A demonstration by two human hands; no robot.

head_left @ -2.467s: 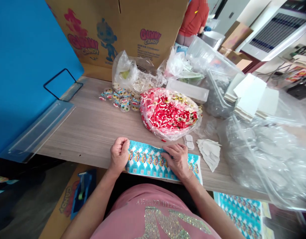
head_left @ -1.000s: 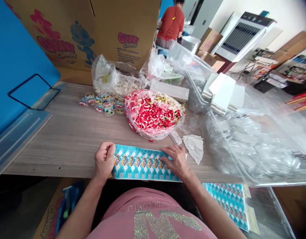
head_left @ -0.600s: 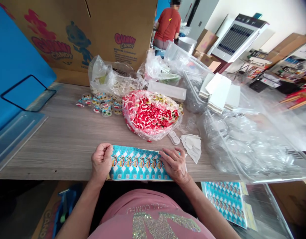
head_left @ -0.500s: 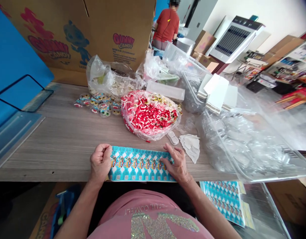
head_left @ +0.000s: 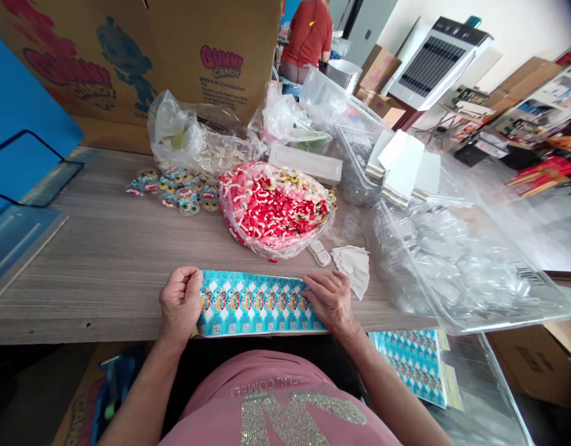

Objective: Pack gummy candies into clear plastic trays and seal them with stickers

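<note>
A long blue printed sticker sheet (head_left: 255,303) lies flat along the near edge of the wooden table (head_left: 109,260). My left hand (head_left: 179,302) is curled into a fist, pinching the sheet's left end. My right hand (head_left: 331,300) rests on the sheet's right end with its fingers pressing down. Just beyond the sheet sits an open plastic bag of red and white gummy candy (head_left: 271,210). Small clear blister shells (head_left: 320,253) and a few white paper pieces (head_left: 353,263) lie near my right hand.
Packed round candies (head_left: 174,189) are scattered at the back left beside a clear bag (head_left: 192,139). A big "Gummy Candy" carton (head_left: 141,56) stands behind. Large clear bags of plastic shells (head_left: 453,266) fill the right. More blue sheets (head_left: 415,365) lie below. A person in red (head_left: 308,37) works far off.
The view has swung left and down a little. My right hand lifted its fingers briefly and set them back on the sheet's right end. My left hand keeps its pinch.
</note>
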